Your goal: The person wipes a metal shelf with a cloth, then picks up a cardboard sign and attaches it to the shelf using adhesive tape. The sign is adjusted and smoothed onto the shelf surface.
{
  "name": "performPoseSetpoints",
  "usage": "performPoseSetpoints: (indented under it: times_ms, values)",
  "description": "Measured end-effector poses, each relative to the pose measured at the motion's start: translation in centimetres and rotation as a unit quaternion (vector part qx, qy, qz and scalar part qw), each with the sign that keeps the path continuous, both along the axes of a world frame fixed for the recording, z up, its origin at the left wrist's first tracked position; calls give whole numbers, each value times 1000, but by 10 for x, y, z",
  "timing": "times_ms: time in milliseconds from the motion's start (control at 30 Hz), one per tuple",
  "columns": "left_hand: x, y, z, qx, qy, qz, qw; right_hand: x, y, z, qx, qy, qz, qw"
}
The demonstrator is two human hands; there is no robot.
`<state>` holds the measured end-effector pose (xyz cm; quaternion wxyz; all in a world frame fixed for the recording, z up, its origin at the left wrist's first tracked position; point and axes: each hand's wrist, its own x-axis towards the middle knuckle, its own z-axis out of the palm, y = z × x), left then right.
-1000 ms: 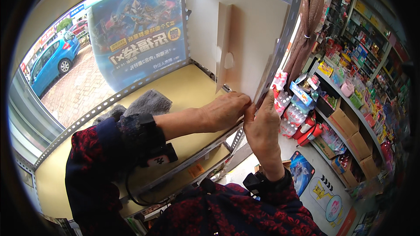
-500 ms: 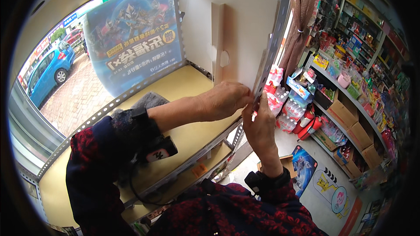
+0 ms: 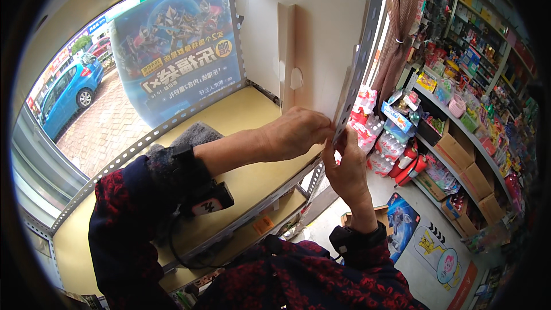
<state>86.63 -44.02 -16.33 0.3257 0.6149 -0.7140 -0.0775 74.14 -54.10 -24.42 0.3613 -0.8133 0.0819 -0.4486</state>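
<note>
A white board [image 3: 327, 40] stands upright at the end of the shelf, with a folded strip and an oval hole on its face. Along its right edge runs a perforated metal post [image 3: 363, 40]. My left hand [image 3: 298, 133] reaches across the shelf to the board's lower right edge, its fingers pinched together. What they hold, if anything, is hidden. On the outer side of the post is my right hand [image 3: 350, 175], thumb and fingers bent close together beside the left fingertips. Any small thing between them cannot be made out.
The cream shelf [image 3: 247, 112] has a grey cloth [image 3: 197, 133] on it, beneath my left arm. A large poster [image 3: 178, 51] covers part of the window behind. To the right stand bottle packs [image 3: 390, 143], red fire extinguishers [image 3: 410, 166] and a stocked rack [image 3: 459, 115].
My right hand has shifted slightly, its fingers now more bent at the post. The left hand stays almost in place. The view has moved a little.
</note>
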Motion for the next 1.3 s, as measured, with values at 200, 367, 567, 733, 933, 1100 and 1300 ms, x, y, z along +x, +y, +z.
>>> performPoseSetpoints:
  times_ms: [200, 367, 567, 733, 933, 1100, 1300]
  values:
    - [0, 0, 1, 13, 36, 13, 999, 0, 2, 4, -9, 14, -10, 1000]
    - [-2, 0, -1, 2, 11, 31, 999, -1, 4, 4, -15, 3, -12, 1000]
    - [-6, 1, -3, -24, 7, 43, 999, -1, 5, 5, -54, 5, -29, 998]
    - [-10, 1, -8, -60, -3, 53, 997, -2, 8, 6, -48, -4, -18, 999]
    - [-13, 0, -11, -67, -26, 65, 995, -2, 9, 6, -57, -9, -26, 998]
    - [-16, 2, -9, -43, 22, 92, 995, -3, 2, 2, -47, 7, 3, 999]
    - [-13, 4, 1, 0, 19, 46, 999, -3, -31, -2, 214, -52, 300, 928]
